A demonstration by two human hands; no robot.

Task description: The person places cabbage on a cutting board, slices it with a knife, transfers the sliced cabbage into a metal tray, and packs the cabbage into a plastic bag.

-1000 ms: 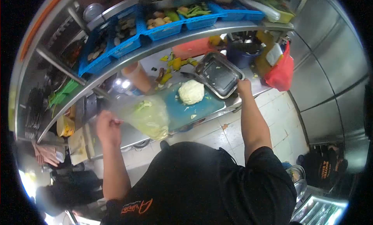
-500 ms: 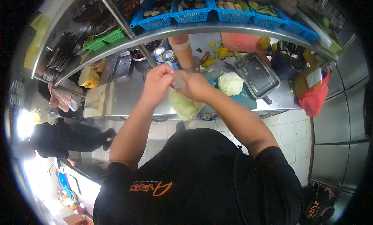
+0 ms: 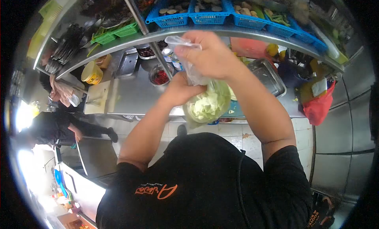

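A clear plastic bag (image 3: 194, 74) hangs in front of my chest, with pale green cabbage (image 3: 205, 106) bulging in its lower part. My left hand (image 3: 182, 90) is closed around the bag's neck just above the cabbage. Higher up, my right hand (image 3: 211, 55) pinches the loose top of the bag, fingers closed. Behind the bag and my right forearm, a green cutting board (image 3: 237, 109) is mostly hidden. To the right of that forearm lies a clear rectangular container (image 3: 272, 81).
Blue baskets (image 3: 169, 20) of vegetables line the shelf above the steel counter (image 3: 130, 90). A bowl of red chillies (image 3: 160, 77), cans (image 3: 167, 54) and a yellow tub (image 3: 92, 73) stand left. A red bag (image 3: 320, 106) hangs right. Another person (image 3: 59, 126) is at far left.
My right hand has risen, pulling the bag's top upward, while my left hand has dropped to its neck. The bag has shifted right. The person at left has moved an arm.
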